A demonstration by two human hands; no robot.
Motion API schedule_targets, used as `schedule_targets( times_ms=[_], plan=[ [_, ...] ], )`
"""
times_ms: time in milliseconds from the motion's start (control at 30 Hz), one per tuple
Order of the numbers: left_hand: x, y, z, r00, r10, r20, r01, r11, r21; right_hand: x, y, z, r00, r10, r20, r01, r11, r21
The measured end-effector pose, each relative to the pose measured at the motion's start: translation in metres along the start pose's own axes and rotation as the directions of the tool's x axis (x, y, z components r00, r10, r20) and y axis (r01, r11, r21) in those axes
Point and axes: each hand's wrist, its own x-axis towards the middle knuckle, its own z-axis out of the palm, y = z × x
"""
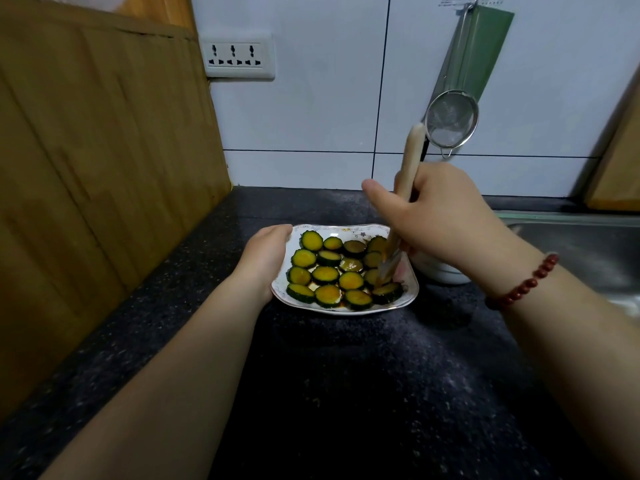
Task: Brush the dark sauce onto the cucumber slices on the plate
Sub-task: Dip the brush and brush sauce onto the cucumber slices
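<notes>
Head view: the plate [412, 292] sits near the worktop's [346, 375] back edge, midway between a wooden board [104, 150] leaning at the left edge and the sink [588, 244] at the right. The left hand [266, 258] is curled round the plate's left rim and steadies it. The right hand [440, 216] is clamped on the brush [410, 161], whose bristles are down on the slices [325, 274] at the plate's right side. Most slices already carry a brownish glaze, and sauce [354, 247] looks darkest on one in the far row, so I'd judge the job well along. To do it well, use light strokes that wet each slice without shoving it, hold the rim firmly, and go back over the paler ones. A white bowl [446, 275] stands just beside the plate behind the right hand; whether it holds the sauce I cannot tell. The worktop is dark speckled stone. On the white tiled wall behind hang a strainer [450, 119] and a socket [237, 57].
</notes>
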Motion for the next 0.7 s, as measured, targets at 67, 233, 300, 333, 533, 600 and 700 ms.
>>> schedule_targets(
  times_ms=[67,233,300,333,533,600,700],
  plan=[
    [0.000,-0.001,0.000,1.000,0.002,0.000,-0.002,1.000,0.000,-0.001,-0.003,0.001,1.000,-0.005,0.009,0.005,0.999,0.034],
    [-0.001,-0.001,0.000,1.000,0.005,0.006,-0.005,1.000,-0.014,-0.003,-0.004,0.004,0.993,0.034,0.115,-0.035,0.999,0.011],
    [-0.001,-0.001,0.000,1.000,0.000,0.007,0.000,1.000,-0.017,-0.003,-0.004,0.004,1.000,-0.010,0.015,0.009,0.999,0.039],
    [0.000,-0.001,0.000,1.000,-0.002,0.009,0.002,1.000,-0.019,-0.003,-0.005,0.004,1.000,-0.024,-0.011,0.025,0.998,0.053],
    [0.003,-0.002,-0.001,1.000,0.011,0.010,-0.011,1.000,0.005,-0.005,-0.004,0.008,0.996,0.010,0.085,-0.013,0.999,0.039],
    [0.002,-0.002,-0.001,1.000,0.009,0.010,-0.009,1.000,0.012,-0.006,-0.005,0.008,1.000,-0.023,-0.005,0.023,0.997,0.077],
    [0.004,-0.002,-0.002,1.000,0.015,0.009,-0.016,1.000,0.022,-0.008,-0.008,0.012,0.999,-0.051,0.018,0.050,0.994,0.092]
  ],
)
